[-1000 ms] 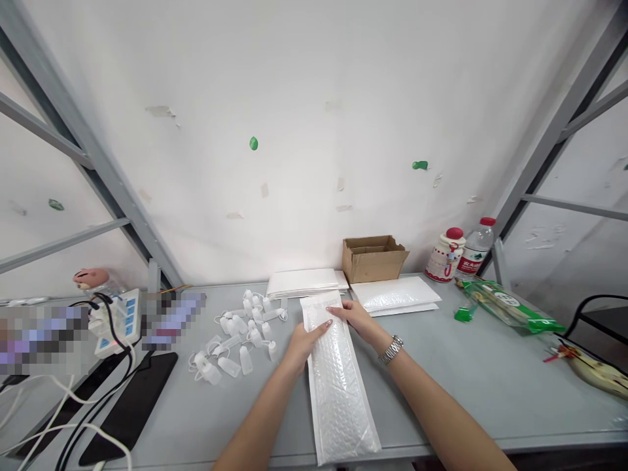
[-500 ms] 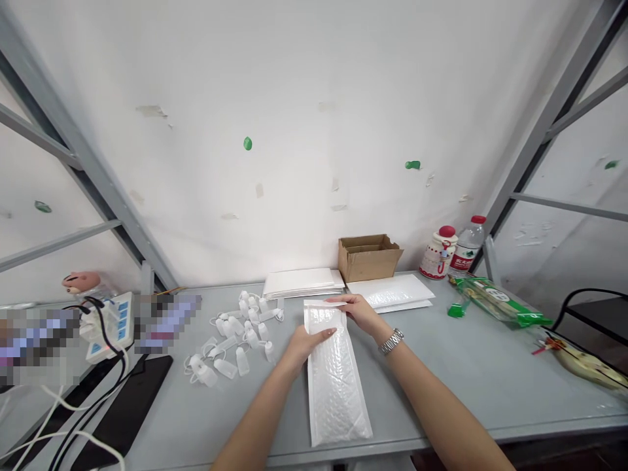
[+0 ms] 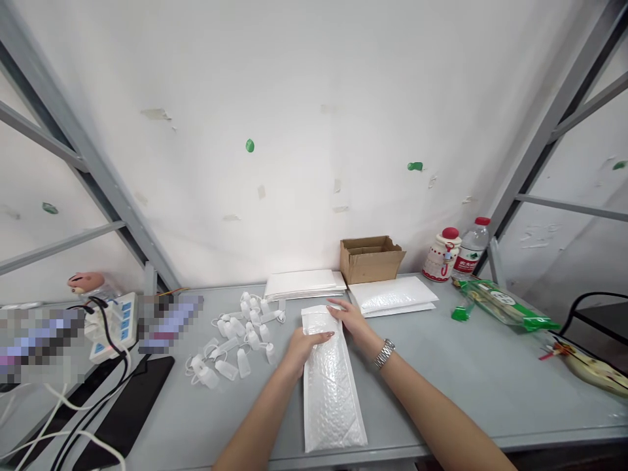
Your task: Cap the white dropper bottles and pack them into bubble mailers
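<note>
A long white bubble mailer [image 3: 331,392] lies lengthwise in front of me, its far end under both hands. My left hand [image 3: 305,348] grips its left edge, thumb laid across the top face and fingers beneath. At the far right corner, my right hand [image 3: 349,320] touches the flap end with its fingers spread, a metal watch on the wrist. To the left are scattered several small translucent plastic squeeze bottles [image 3: 244,362] with caps on loops. Behind the mailer rest a stack of flat white mailers [image 3: 304,284] and some more filled-looking bubble mailers [image 3: 392,296].
A cardboard box [image 3: 371,261] stands by the wall. At right are a decorated jar [image 3: 441,255], a water bottle [image 3: 472,248] and a green snack bag [image 3: 510,304]. A power strip [image 3: 115,327] with cables and a black flat object [image 3: 130,409] occupy the left.
My right hand has shifted from pinching the flap edge to resting on the far right corner with fingers spread. The mailer has slid slightly left and toward me.
</note>
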A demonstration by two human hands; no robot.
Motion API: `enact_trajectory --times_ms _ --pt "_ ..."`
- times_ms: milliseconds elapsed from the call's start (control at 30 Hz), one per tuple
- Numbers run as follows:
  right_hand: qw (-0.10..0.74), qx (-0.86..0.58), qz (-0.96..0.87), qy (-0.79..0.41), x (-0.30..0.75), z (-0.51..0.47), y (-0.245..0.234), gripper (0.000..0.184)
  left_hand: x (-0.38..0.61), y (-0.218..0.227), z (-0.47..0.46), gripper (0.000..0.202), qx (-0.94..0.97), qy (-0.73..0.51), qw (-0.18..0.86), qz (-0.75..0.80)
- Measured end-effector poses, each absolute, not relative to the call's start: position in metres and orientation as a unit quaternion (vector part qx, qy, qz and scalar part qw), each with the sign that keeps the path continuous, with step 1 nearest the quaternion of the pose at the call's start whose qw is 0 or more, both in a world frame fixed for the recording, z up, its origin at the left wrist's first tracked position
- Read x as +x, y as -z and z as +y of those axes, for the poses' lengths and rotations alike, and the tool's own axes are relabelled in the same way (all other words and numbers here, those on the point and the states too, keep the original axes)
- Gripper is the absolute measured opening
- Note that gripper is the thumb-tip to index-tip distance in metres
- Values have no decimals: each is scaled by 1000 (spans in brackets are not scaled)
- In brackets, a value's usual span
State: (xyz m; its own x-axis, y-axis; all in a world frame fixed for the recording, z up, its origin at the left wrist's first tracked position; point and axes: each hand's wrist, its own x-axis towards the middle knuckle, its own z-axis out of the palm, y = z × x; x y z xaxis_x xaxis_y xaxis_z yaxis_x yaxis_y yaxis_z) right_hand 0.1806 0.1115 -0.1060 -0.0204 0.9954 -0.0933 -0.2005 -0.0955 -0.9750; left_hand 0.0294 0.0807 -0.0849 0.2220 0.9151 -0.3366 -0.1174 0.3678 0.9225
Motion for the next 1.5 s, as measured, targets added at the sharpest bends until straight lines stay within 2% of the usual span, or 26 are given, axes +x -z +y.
enact_trajectory --times_ms 133,233,300,433,500,567,633,700,833,967,1133,1267,1500 --pt "498 -467 -419 -599 176 109 102 47 30 89 82 37 411 -402 642 507" --pt "518 -492 -425 -555 185 109 89 44 31 92 82 45 434 -403 640 489" --pt "561 -510 -433 -486 198 105 71 42 31 93 83 48 434 -395 662 467" --pt "704 -539 -443 -135 229 74 21 33 29 94 87 47 376 -422 705 428" --pt "751 -531 -375 113 242 55 -2 29 28 95 88 38 356 -457 697 423" --pt "736 -501 -340 302 251 42 -16 21 27 96 88 31 356 -477 680 429" --pt "679 -489 -378 395 256 41 -16 13 27 97 88 28 365 -476 672 434" --pt "596 -500 -481 404 259 50 0 14 27 96 87 27 366 -475 671 436" --pt "412 -533 -668 317 265 82 62 26 28 96 88 21 361 -488 664 437" --pt "304 -540 -746 243 271 103 111 28 27 98 90 18 354 -501 659 435" --pt "309 -536 -748 239 271 103 116 23 27 99 90 19 365 -506 652 430" --pt "340 -522 -736 266 269 96 110 28 26 98 89 24 376 -507 649 423" --pt "399 -519 -693 301 251 96 103 25 27 99 89 28 378 -507 642 433"
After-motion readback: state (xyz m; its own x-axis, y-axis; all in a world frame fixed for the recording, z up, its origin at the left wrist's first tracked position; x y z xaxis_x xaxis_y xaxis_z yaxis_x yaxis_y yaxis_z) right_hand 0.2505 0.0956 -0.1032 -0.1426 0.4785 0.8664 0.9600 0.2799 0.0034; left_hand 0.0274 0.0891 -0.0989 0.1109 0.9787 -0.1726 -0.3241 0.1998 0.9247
